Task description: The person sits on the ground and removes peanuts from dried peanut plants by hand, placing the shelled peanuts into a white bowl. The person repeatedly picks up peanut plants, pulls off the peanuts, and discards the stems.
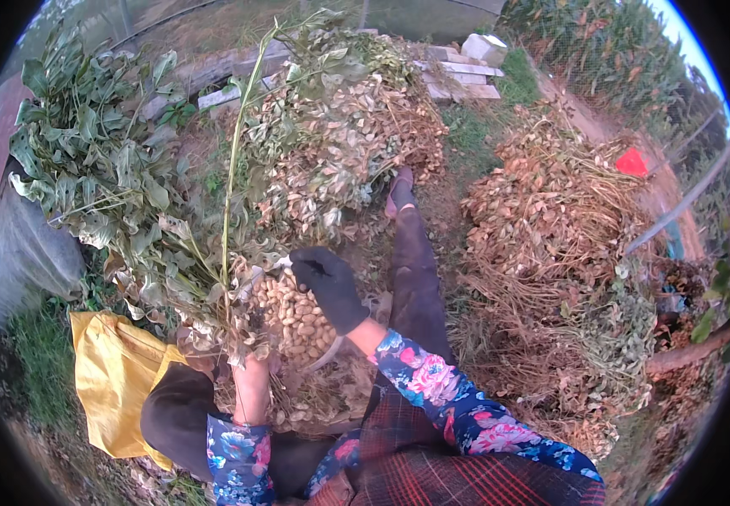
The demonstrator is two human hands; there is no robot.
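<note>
My left hand (250,377) is largely covered by dry leaves, only its wrist side showing. A bunch of leafy plants (150,183) with a long pale green stem (233,164) rises upright from it; the fingers' hold is hidden. My right hand (329,288), in a dark glove, has curled fingers over the far side of a basin (328,356). Something white shows at its fingertips, and I cannot tell whether that is the rim or a held thing. Unshelled peanuts (298,319) fill the basin between my legs.
Heaps of dried peanut plants lie ahead (346,139) and to the right (548,209). A yellow sack (118,379) is beside my bent left knee. My right leg (418,284) stretches forward. Wooden planks (463,79), a white block (485,49) and a red object (631,162) lie farther off.
</note>
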